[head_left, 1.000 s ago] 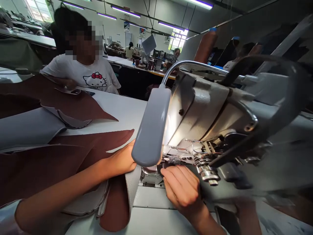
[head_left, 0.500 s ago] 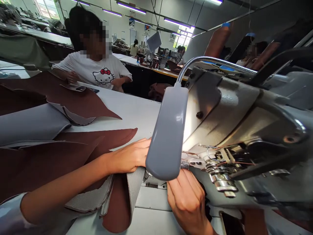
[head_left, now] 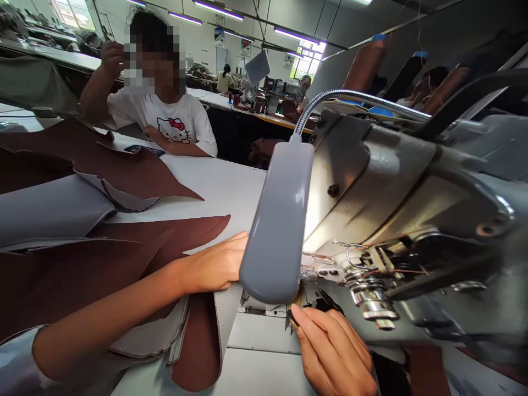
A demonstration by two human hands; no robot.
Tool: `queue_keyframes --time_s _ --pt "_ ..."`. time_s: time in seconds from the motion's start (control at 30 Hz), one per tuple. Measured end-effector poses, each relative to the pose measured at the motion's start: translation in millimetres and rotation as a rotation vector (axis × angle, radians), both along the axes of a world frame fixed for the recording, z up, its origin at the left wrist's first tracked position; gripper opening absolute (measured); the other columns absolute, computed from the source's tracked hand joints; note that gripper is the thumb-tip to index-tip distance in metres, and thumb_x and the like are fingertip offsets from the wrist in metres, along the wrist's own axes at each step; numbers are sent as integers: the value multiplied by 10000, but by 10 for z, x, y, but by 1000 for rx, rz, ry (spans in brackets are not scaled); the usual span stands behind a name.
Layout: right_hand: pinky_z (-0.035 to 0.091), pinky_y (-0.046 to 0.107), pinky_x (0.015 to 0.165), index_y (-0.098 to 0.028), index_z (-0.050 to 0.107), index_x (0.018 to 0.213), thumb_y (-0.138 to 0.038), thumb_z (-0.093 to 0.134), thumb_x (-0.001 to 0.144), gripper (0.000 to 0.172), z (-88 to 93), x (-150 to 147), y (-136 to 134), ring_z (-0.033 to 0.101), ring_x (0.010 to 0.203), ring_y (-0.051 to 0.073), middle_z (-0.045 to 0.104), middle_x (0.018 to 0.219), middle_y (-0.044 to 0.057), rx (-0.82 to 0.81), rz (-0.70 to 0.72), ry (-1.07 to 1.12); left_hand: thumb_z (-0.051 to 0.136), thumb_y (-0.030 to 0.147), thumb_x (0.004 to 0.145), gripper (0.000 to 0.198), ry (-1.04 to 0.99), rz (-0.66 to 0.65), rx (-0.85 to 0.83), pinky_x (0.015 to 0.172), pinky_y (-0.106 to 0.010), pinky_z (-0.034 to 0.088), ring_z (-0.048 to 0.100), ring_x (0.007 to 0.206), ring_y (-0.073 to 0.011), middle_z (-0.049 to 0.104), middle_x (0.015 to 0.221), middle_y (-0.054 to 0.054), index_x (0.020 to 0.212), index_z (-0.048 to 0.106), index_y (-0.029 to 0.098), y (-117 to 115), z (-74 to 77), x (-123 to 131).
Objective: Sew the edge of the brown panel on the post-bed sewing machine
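Note:
My left hand [head_left: 214, 264] lies stretched out on brown leather-like pieces [head_left: 193, 234] with grey backing, its fingertips hidden behind the grey lamp head [head_left: 276, 225]. A folded brown piece [head_left: 198, 346] hangs toward me below that wrist. To the right of the lamp's lower end, my right hand [head_left: 336, 346] is closed, thumb and fingers pinching a small dark tool [head_left: 293, 319] with pointed metal tips. Most of that tool is covered, so its kind is unclear. The sewing machine's [head_left: 396, 187] needle area is hidden by the lamp.
More brown and grey pieces [head_left: 136, 170] lie at the left. Across the white table [head_left: 231, 179] sits a person in a white T-shirt [head_left: 173, 129], near a phone [head_left: 144, 149]. Thread tension discs [head_left: 371, 291] jut from the machine above my right hand. A dark pointed object [head_left: 329, 300] lies beyond it.
My right hand has drawn back toward me and right from under the lamp, with the small dark tool now showing in its fingers. The person opposite has raised one hand beside the head.

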State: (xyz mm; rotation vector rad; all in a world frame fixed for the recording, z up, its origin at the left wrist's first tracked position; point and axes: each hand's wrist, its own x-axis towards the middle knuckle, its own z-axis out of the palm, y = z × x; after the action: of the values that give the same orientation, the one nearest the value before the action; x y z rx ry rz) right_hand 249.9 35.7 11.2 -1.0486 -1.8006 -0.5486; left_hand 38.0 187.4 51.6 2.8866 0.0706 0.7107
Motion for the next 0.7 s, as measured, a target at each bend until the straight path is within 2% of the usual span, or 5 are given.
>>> queue_keyframes --time_s 0.17,0.47,0.63,0.7 --pt "465 263 543 -130 706 944 -24 634 796 195 22 13 -80 594 584 133 678 720 60 -31 -12 4 434 85 852 297 4 -9 -8 795 -345 399 490 817 -214 581 814 -74 961 675 220 22 11 6" --pt "486 269 597 -166 709 895 -65 637 819 146 -56 89 -153 613 606 137 676 719 37 -52 -62 10 456 21 789 345 28 -19 0 763 -346 369 495 870 -236 603 817 -71 909 688 247 108 -74 19" --pt "473 261 624 -188 721 892 -120 617 858 129 -127 114 -176 596 600 121 660 714 21 0 -90 23 455 11 783 358 1 -41 12 798 -334 350 492 912 -224 628 824 -51 904 688 253 117 -50 24" --pt "467 249 631 -203 722 893 -147 599 880 136 -122 104 -208 605 619 116 654 722 17 -55 -127 21 470 16 778 361 12 -43 16 800 -324 343 496 920 -217 644 855 -38 925 686 264 125 -38 21"
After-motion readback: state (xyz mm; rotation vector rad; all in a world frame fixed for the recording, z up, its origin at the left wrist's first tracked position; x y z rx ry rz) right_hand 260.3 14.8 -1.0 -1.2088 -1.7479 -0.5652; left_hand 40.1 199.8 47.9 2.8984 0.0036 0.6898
